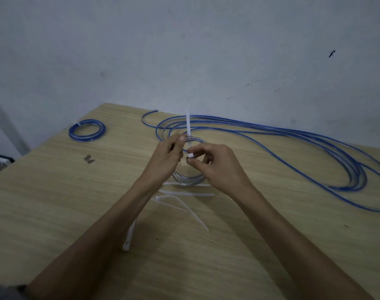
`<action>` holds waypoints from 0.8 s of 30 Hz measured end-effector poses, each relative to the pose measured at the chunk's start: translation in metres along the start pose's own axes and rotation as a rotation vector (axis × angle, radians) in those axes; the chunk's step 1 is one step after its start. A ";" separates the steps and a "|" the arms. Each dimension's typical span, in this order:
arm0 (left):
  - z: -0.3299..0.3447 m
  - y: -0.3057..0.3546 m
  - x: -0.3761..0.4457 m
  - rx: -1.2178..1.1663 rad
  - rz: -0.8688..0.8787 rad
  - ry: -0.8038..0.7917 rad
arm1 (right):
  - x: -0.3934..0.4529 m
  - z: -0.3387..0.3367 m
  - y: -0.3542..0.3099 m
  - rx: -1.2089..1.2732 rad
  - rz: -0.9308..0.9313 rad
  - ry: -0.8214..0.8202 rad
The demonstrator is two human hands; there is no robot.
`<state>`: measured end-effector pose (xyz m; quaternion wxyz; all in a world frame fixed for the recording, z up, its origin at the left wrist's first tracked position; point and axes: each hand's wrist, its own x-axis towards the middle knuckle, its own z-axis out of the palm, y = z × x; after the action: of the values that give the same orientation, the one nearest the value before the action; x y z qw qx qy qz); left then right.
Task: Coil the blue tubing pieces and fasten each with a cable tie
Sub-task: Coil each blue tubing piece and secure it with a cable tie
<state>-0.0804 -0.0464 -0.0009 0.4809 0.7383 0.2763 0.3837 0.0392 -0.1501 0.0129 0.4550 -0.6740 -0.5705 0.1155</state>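
While the light wood-grain bench [55, 202] carries everything, layout follows the workflow: the long loose run of blue plastic tubing [293, 144] sprawls along the far right edge against the wall, out of the way until needed. A finished blue tubing coil with a white tie [87, 130] sits well apart at far left, probably parked as done stock. Spare white nylon cable ties [182, 204] lie just in front of the work, between the forearms, within easy reach. The small clear-looking tubing coil being tied [188, 178] stands tilted on the bench between both hands. Left hand [166, 156] has its grip pinched on the white cable tie strap [187, 124], tail pointing up, likely for pulling tension. Right hand [215, 167] has its grip clamped on the tie's square head [190, 155], bracing it against the coil. Judgement: cinching in progress; not yet snug.
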 end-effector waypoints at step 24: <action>0.010 0.008 -0.010 -0.051 -0.073 -0.318 | 0.000 0.005 0.019 0.052 -0.314 0.364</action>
<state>-0.0772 -0.0626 0.0007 0.5506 0.7669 0.2136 0.2514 0.0483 -0.1464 -0.0042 0.5799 -0.5749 -0.5735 -0.0654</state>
